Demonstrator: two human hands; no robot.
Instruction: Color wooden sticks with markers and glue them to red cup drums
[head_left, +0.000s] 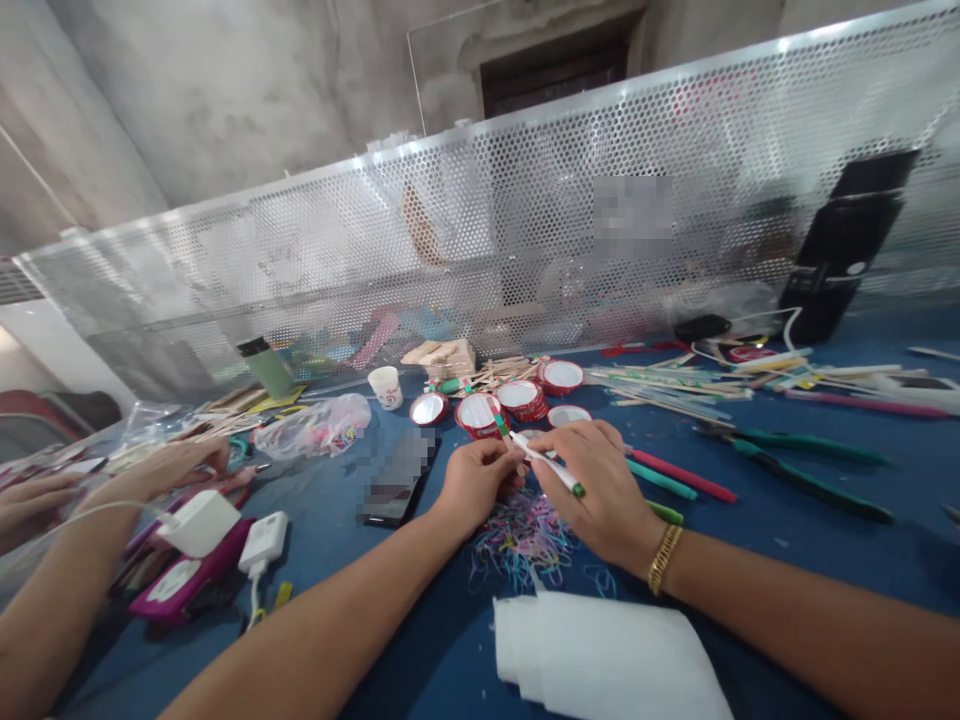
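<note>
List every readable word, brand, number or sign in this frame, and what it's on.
None legible.
White cup: reddish marks, too blurred.
Red round items: printed sides, too small.
Phone: partly pixelated, nothing readable.
White-and-green pen: no lettering discernible.
Purple case: pale patch, nothing readable.
Black upright object: white mark, too blurred.

In the right hand (600,490), the marker (551,465) looked like smooth white plastic, and the bracelet (664,560) at that wrist was shiny gold-toned metal. Below both hands lay fine, soft-looking threads (521,535) and, nearer the body, a matt white sheet (600,650), paper or cloth. Right of the right hand, the pliers (784,470) had dull green, plastic-looking grips. Beyond the left hand (476,485), the bag (322,425) was crinkled, translucent plastic. Past both hands were bare wooden sticks (502,372) and a perforated metal screen (337,270) with a sheen.
</note>
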